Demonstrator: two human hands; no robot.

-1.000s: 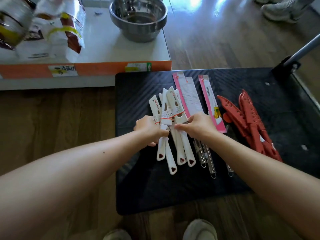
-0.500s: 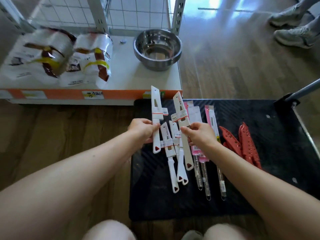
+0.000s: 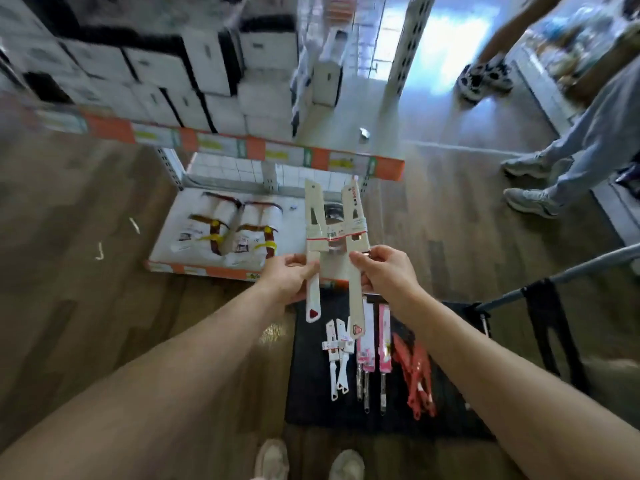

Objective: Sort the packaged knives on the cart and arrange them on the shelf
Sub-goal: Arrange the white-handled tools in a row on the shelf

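1. You stand over a black cart [image 3: 311,403] with both arms stretched forward. Each hand holds one long white packaged knife, raised above the cart's far edge and facing the shelving.
2. Your left hand [image 3: 291,277] curls round the handle of the left knife [image 3: 315,233]. Your right hand [image 3: 384,271] pinches the handle of the right knife [image 3: 355,230]. The hands are apart. The two knives stand side by side with their sleeved blades pointing up and away; whether the sleeves touch is unclear.
3. On the cart, small white knives [image 3: 337,358] lie toward the left edge. Pink-carded packs [image 3: 372,351] lie just beside them, and red knives [image 3: 419,379] lie next, toward the right edge.
4. Ahead, the upper shelf [image 3: 242,147], edged in orange, carries stacked white boxes [image 3: 207,64]. The lower shelf [image 3: 166,237] holds bagged goods [image 3: 225,230].
5. You appear to be mid-carry, taking a matched pair from cart to shelf, with most of the stock not yet moved. The next move calls for choosing a spot, likely past the boxes at the upper shelf's right end. You would then lay both knives the same way round.
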